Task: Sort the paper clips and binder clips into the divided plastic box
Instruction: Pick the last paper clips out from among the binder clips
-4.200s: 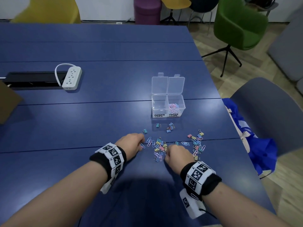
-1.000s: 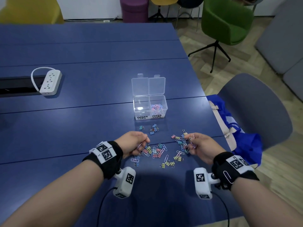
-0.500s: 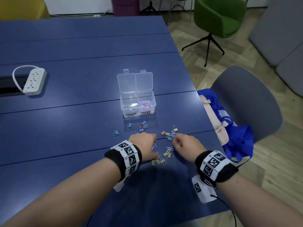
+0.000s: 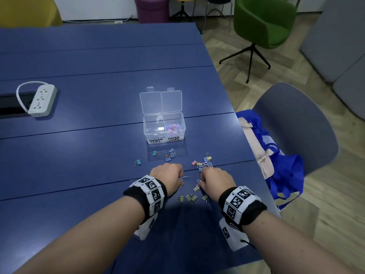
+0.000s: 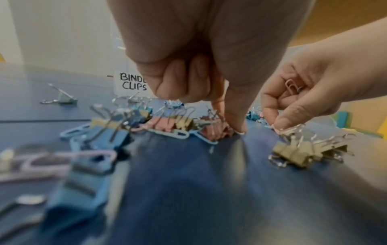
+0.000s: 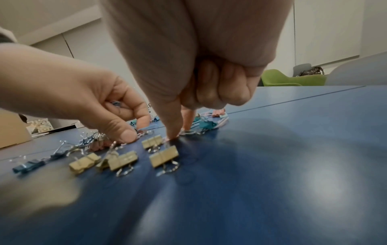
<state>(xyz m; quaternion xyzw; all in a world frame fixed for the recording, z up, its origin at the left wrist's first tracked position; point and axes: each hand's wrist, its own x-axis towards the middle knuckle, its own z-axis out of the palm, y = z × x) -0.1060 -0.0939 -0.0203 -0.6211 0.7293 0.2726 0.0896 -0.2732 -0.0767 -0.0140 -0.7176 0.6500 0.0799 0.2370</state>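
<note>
A person sits at a dark blue table point(image 4: 79, 155) with both hands down in a scatter of small pastel clips. Ahead of the hands stands the clear plastic divided box point(image 4: 164, 127), both lids open and tipped back. Its right compartment, labelled "PAPER CLIPS", holds a heap of pink, blue and white wire paper clips point(image 4: 173, 129); the left compartment, labelled "BINDER CLIPS", looks empty. So the task appears partly done: many paper clips are sorted, no binder clips yet. Left on the table are the small pastel binder clips point(image 4: 170, 154) between box and hands, a yellow group point(image 6: 123, 160) nearest the person, and loose paper clips mixed among them. The left hand point(image 4: 167, 179) has its fingers curled, thumb and forefinger pressed down onto a clip at the table; something blue seems tucked in its palm, though what exactly cannot be told. The right hand point(image 4: 214, 181) is likewise curled, its fingertips pinching at the table, with a pink paper clip point(image 5: 292, 86) held inside the folded fingers. The table's right edge runs near the right hand, with a grey chair point(image 4: 296, 131) and a blue fabric bag point(image 4: 284, 165) just beyond it. The path to the box is open tabletop; a white power strip point(image 4: 42, 100) lies well apart on the left.
</note>
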